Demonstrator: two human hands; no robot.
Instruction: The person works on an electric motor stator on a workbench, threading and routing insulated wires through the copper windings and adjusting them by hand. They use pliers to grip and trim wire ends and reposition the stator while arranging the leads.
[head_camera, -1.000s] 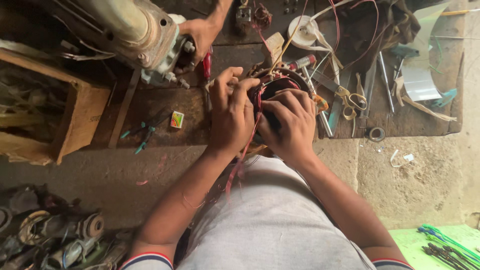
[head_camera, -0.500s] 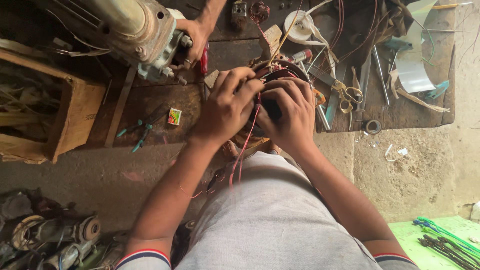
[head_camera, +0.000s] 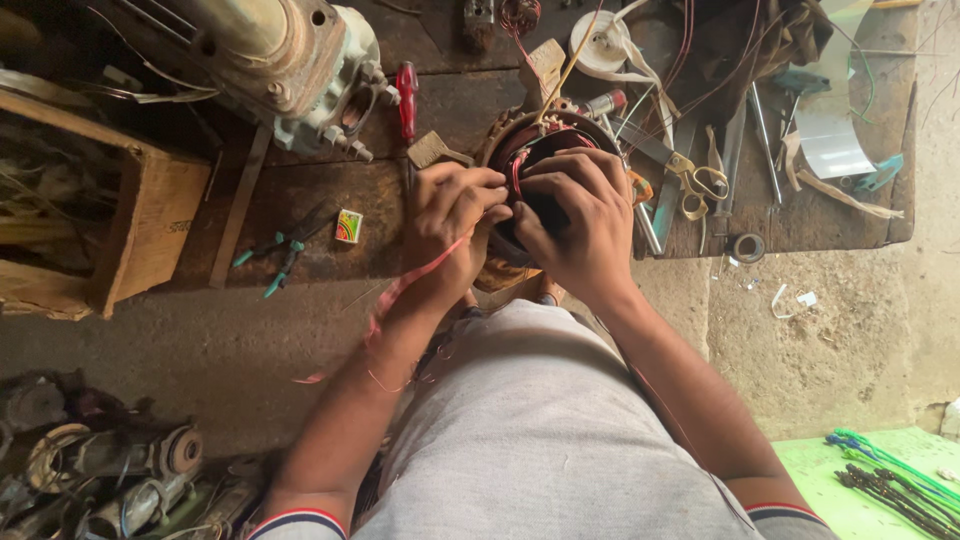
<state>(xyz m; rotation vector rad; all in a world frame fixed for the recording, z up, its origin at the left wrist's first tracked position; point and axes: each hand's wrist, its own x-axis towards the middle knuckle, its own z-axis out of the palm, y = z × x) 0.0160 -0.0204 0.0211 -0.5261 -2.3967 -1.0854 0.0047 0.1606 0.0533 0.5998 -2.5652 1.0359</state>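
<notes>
- We see the motor stator (head_camera: 530, 150), round w/ red-brown windings, at the front edge of the wooden bench (head_camera: 330, 200), between both hands.
- Left hand (head_camera: 447, 225): fingers curled tight, pinching a pink tape strip (head_camera: 420, 275) that trails down past the wrist; fingertips touch the stator rim.
- Right hand (head_camera: 580, 225): fingers bent narrow, tips pressed into the windings, gripping the stator's right side.
- Nearby: red-handled screwdriver (head_camera: 406, 98) just left of the stator, yellow scissors (head_camera: 695, 180) to the right, green pliers (head_camera: 280, 250) and a small matchbox (head_camera: 348, 226) further left.
</notes>
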